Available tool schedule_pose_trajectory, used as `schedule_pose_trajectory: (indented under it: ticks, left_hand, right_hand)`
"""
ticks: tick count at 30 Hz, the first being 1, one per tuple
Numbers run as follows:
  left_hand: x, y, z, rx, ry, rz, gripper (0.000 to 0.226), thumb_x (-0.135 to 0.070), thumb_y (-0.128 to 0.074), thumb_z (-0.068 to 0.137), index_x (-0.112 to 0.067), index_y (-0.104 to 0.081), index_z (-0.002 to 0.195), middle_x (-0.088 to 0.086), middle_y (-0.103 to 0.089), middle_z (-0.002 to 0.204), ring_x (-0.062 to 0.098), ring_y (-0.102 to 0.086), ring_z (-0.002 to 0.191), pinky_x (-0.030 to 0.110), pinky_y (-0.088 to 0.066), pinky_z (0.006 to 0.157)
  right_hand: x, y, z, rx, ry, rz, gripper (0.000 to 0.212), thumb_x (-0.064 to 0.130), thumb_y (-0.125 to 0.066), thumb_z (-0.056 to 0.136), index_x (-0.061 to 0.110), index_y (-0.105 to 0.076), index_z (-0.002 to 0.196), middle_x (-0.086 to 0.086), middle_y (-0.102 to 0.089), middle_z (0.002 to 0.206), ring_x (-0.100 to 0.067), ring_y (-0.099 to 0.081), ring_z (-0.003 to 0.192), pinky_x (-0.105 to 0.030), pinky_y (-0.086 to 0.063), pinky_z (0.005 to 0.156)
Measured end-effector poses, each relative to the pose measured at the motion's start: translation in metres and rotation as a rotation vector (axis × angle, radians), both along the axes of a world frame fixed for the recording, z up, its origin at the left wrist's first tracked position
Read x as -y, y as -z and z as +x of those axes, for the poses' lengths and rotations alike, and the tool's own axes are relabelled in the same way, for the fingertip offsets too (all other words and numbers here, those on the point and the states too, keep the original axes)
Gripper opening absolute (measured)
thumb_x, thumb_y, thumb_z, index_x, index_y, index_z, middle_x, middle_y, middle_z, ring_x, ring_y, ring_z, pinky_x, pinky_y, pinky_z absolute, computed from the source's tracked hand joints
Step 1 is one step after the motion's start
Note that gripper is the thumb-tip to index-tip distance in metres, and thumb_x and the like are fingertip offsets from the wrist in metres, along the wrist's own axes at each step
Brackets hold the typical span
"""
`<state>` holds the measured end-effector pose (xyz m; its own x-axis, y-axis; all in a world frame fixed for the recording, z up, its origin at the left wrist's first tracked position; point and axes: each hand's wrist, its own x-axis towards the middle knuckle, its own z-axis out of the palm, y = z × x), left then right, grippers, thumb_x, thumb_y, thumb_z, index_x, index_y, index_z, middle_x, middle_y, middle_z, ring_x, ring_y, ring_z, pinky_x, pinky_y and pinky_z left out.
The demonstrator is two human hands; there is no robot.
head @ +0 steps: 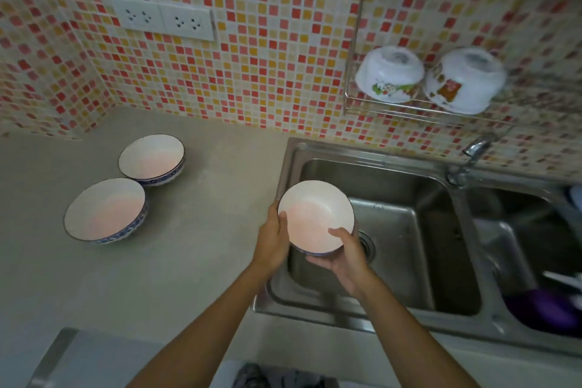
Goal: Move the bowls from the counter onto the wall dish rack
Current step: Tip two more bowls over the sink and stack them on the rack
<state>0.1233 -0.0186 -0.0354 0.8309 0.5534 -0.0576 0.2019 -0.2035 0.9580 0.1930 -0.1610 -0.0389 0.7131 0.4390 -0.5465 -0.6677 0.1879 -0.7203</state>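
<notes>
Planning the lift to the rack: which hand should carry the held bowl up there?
Right hand: it cups the bowl from below, on the wall rack's side. The left hand is farther away.

Your hands cover the underside of the held bowl [316,217], so its base stays unseen. The two upturned bowls on the wall rack [409,105] are smeared by blur, their prints unreadable. A purple item [541,309] in the right basin is cut by the edge

Double steel sink [409,167], tap [472,154] behind; twin wall sockets [163,19] on mosaic tiles [267,57].
</notes>
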Motion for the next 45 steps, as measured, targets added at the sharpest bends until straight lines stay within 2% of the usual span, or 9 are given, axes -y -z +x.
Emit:
schedule_pose_trajectory:
  ticks: [5, 10, 13, 18, 29, 33, 36, 40, 45]
  left_hand:
    - [0.065, 0.009, 0.022, -0.1, 0.139, -0.068, 0.046, -0.042, -0.03, 0.1, -0.018, -0.036, 0.139, -0.002, -0.054, 0.127, 0.014, -0.053, 0.11, 0.021, -0.048, 0.085]
    - [0.107, 0.027, 0.031, -0.188, 0.269, 0.013, 0.052, -0.053, -0.031, 0.096, -0.023, -0.041, 0.137, 0.0, -0.061, 0.126, 0.019, -0.057, 0.115, 0.032, -0.045, 0.097]
    - [0.114, 0.057, 0.026, -0.399, 0.33, 0.216, 0.075, -0.07, -0.02, 0.088, -0.022, -0.035, 0.143, 0.007, -0.052, 0.139, 0.027, -0.047, 0.129, 0.045, -0.035, 0.109]
    - [0.117, 0.087, 0.003, -0.49, 0.413, 0.616, 0.109, -0.082, 0.017, 0.068, -0.021, -0.029, 0.146, 0.004, -0.035, 0.151, 0.02, -0.028, 0.141, 0.041, -0.005, 0.119]
    - [0.12, 0.095, -0.003, -0.49, 0.397, 0.79, 0.081, -0.067, -0.004, 0.087, -0.017, -0.014, 0.15, 0.004, -0.011, 0.159, 0.016, 0.0, 0.147, 0.038, 0.006, 0.118]
    - [0.119, 0.098, -0.004, -0.499, 0.365, 0.764, 0.091, -0.072, 0.006, 0.082, -0.016, -0.013, 0.15, 0.004, -0.013, 0.159, 0.016, -0.002, 0.147, 0.037, 0.003, 0.119]
    - [0.118, 0.097, -0.002, -0.521, 0.359, 0.736, 0.087, -0.07, -0.003, 0.083, -0.015, -0.012, 0.15, 0.004, -0.012, 0.159, 0.016, -0.003, 0.147, 0.035, 0.004, 0.119]
    - [0.119, 0.098, -0.001, -0.516, 0.335, 0.731, 0.083, -0.062, -0.009, 0.084, -0.013, -0.016, 0.15, 0.004, -0.015, 0.158, 0.016, -0.006, 0.147, 0.033, 0.004, 0.118]
    - [0.118, 0.101, -0.001, -0.508, 0.325, 0.749, 0.082, -0.062, -0.011, 0.085, -0.013, -0.016, 0.15, 0.004, -0.016, 0.158, 0.015, -0.007, 0.146, 0.033, 0.003, 0.119]
  right_hand:
    - [0.073, 0.008, 0.01, -0.022, 0.112, -0.032, 0.077, 0.012, -0.058, 0.061, 0.026, -0.042, 0.135, -0.012, -0.047, 0.135, -0.039, -0.053, 0.114, -0.05, -0.058, 0.064]
    - [0.135, 0.02, 0.02, -0.066, 0.18, -0.08, 0.08, 0.01, -0.055, 0.058, 0.025, -0.043, 0.136, -0.014, -0.045, 0.136, -0.044, -0.05, 0.116, -0.048, -0.058, 0.06]
    - [0.166, 0.023, 0.028, -0.073, 0.189, -0.103, 0.078, 0.005, -0.053, 0.063, 0.028, -0.043, 0.136, -0.012, -0.045, 0.137, -0.046, -0.047, 0.119, -0.049, -0.058, 0.06]
    - [0.198, 0.022, 0.04, -0.012, 0.147, -0.206, 0.071, -0.002, -0.05, 0.075, 0.036, -0.043, 0.135, -0.005, -0.043, 0.136, -0.042, -0.045, 0.12, -0.056, -0.058, 0.066]
    - [0.197, 0.036, 0.064, 0.23, -0.007, -0.511, 0.076, -0.007, -0.043, 0.085, 0.049, -0.035, 0.136, 0.008, -0.036, 0.139, -0.032, -0.039, 0.122, -0.045, -0.06, 0.056]
    - [0.192, 0.049, 0.07, 0.463, -0.08, -0.705, 0.085, -0.003, -0.051, 0.077, 0.048, -0.03, 0.142, 0.0, -0.04, 0.145, -0.033, -0.04, 0.13, -0.057, -0.057, 0.079]
    - [0.19, 0.053, 0.074, 0.604, -0.134, -0.908, 0.089, -0.006, -0.054, 0.076, 0.041, -0.027, 0.147, -0.012, -0.044, 0.131, -0.036, -0.048, 0.122, -0.051, -0.048, 0.099]
    - [0.189, 0.062, 0.078, 0.673, -0.163, -0.983, 0.099, -0.009, -0.057, 0.077, 0.048, -0.017, 0.149, -0.004, -0.035, 0.116, -0.037, -0.052, 0.116, -0.051, -0.046, 0.103]
    - [0.193, 0.067, 0.081, 0.851, -0.268, -1.066, 0.111, -0.006, -0.073, 0.076, 0.044, -0.008, 0.151, -0.008, -0.031, 0.131, -0.028, -0.054, 0.113, -0.046, -0.053, 0.096]
